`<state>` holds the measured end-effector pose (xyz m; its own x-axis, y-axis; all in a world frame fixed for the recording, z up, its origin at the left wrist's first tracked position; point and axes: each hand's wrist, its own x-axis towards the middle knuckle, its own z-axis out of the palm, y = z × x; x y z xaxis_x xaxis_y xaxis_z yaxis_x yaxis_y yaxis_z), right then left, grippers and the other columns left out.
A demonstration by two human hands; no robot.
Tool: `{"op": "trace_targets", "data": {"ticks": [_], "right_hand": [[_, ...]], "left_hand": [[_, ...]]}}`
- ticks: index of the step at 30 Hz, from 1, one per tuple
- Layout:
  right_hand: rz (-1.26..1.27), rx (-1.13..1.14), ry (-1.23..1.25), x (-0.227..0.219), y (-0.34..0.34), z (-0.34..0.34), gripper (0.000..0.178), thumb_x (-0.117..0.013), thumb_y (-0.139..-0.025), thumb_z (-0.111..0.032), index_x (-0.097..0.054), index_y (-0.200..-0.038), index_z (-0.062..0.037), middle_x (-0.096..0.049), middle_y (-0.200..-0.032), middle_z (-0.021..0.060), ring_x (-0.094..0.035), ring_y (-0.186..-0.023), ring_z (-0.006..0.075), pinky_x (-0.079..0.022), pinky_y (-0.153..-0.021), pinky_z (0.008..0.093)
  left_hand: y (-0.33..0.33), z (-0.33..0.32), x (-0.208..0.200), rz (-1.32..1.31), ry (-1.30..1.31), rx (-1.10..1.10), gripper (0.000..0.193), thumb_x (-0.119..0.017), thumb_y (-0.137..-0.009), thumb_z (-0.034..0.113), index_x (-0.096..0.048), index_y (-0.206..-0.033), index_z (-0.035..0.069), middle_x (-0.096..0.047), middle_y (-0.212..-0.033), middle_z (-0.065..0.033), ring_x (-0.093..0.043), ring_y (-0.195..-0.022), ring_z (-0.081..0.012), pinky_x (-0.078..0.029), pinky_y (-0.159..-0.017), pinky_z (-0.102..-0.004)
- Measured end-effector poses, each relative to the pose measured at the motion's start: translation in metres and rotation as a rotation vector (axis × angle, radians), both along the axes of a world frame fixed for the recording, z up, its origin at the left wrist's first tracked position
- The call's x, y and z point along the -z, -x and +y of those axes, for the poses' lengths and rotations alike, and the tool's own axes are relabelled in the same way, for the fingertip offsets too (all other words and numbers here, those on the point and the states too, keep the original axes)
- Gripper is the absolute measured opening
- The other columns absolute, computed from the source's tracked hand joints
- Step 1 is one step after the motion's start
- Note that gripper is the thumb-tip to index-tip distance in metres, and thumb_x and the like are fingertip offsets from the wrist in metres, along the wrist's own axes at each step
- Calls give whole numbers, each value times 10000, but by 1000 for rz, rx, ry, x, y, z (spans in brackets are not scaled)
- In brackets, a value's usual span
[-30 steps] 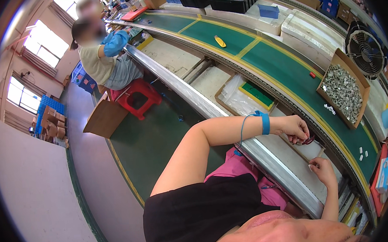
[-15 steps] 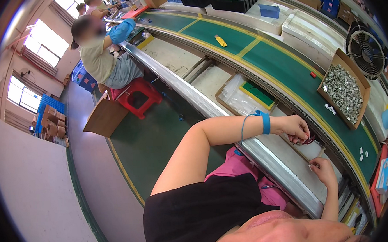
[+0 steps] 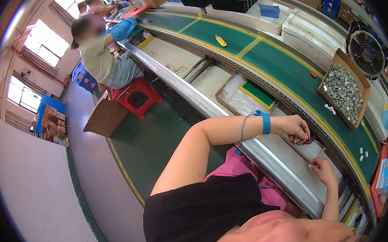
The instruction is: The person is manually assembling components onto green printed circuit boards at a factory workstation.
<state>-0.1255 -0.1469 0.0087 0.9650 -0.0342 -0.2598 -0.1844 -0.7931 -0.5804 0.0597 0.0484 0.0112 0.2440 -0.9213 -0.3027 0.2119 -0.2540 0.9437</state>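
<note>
The green conveyor belt (image 3: 279,68) sweeps along the far side of the work place, and the metal rail (image 3: 273,169) runs along the near side, in front of the seated person. Between them lies a pale work surface (image 3: 288,171), with both hands over it. Past the hands, on the belt's far half, stands a cardboard tray (image 3: 364,86) heaped with small shiny metal pieces; a few loose white blocks (image 3: 361,158) lie on the belt further right.

The left hand (image 3: 295,129), a blue strap (image 3: 265,124) round its wrist, reaches in across the rail and bends down at the fingers. Its fingers are drawn together on a small dark red part (image 3: 309,140) — thumb and forefinger do the pinching, the others are curled. The right hand (image 3: 324,171) is set nearer the body and to the right, thumb and forefinger brought close on what looks like a little white piece (image 3: 311,168).

The dark red part is at the left fingertips, so that hand is the nearer; from the right hand it lies ahead, toward the belt, with a short gap between. Its long axis seems to point away from the left wrist — too small to be sure.
</note>
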Motion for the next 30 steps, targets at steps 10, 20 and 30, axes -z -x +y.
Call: {"op": "trace_targets", "data": {"ticks": [10,20,30], "right_hand": [[31,-10,9,-6,-1,3,175,-643,-711,-48,-645,-877,9,-630,-767,162,-610,-694,272,-475,-661,346],[28,-5,16,-6,-1,2,172,-642,-710,-43,-645,-873,9,-635,-772,160,-612,-697,271,-478,-663,347],[31,2,18,-7,-1,3,171,-636,-708,-33,-648,-874,4,-636,-778,163,-618,-707,276,-479,-669,347]], "left_hand": [[-1,0,0,-1,4,-5,215,-639,-823,152,-611,-979,7,-648,-765,-47,-580,-571,-91,-447,-491,-200],[0,0,0,6,3,-11,215,-639,-820,153,-609,-976,8,-648,-762,-45,-577,-563,-90,-442,-486,-200],[0,1,-2,-3,4,-5,211,-638,-818,152,-613,-980,19,-644,-757,-25,-570,-557,-71,-374,-458,-182]]}}
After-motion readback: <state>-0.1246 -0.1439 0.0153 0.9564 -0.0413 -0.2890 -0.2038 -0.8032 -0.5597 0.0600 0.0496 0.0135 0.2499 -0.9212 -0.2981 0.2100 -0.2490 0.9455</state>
